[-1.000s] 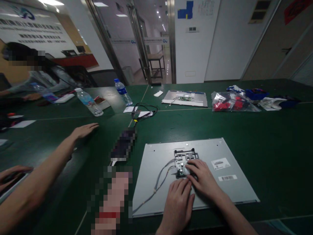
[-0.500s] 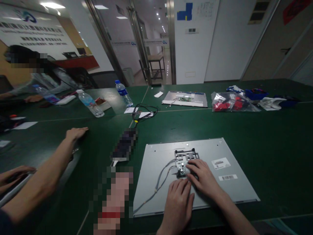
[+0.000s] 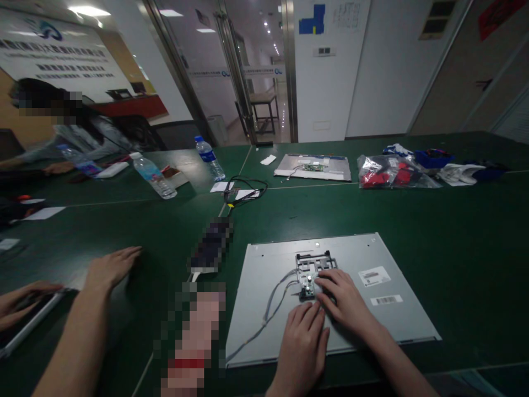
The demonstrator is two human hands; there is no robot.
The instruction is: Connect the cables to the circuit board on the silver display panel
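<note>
A flat grey metal display panel (image 3: 256,298) lies back side up before me. Near its middle a black-and-silver bracket (image 3: 316,256) carries a small green circuit board (image 3: 306,290), with grey cables (image 3: 270,303) running to the panel's lower left. My right hand (image 3: 345,303) has its thumb and fingertips closed at the right edge of the board, partly hiding it. Just below the bracket rests my left hand (image 3: 303,339), fingers bent lightly onto the panel and thumb apart. Its fingertips lie close to the right thumb, and I see nothing held in it.
Another person's arm (image 3: 78,314) and hand are at the left, beside a thin flat object (image 3: 33,322). A pixelated dark item (image 3: 210,245) lies left of the panel. Farther back are bottles (image 3: 152,175), a coiled black cable (image 3: 264,190), a second panel (image 3: 285,168) and a plastic bag (image 3: 397,173).
My hands and the panel stay almost still. At the left, the other person's outstretched hand has come down and nearer.
</note>
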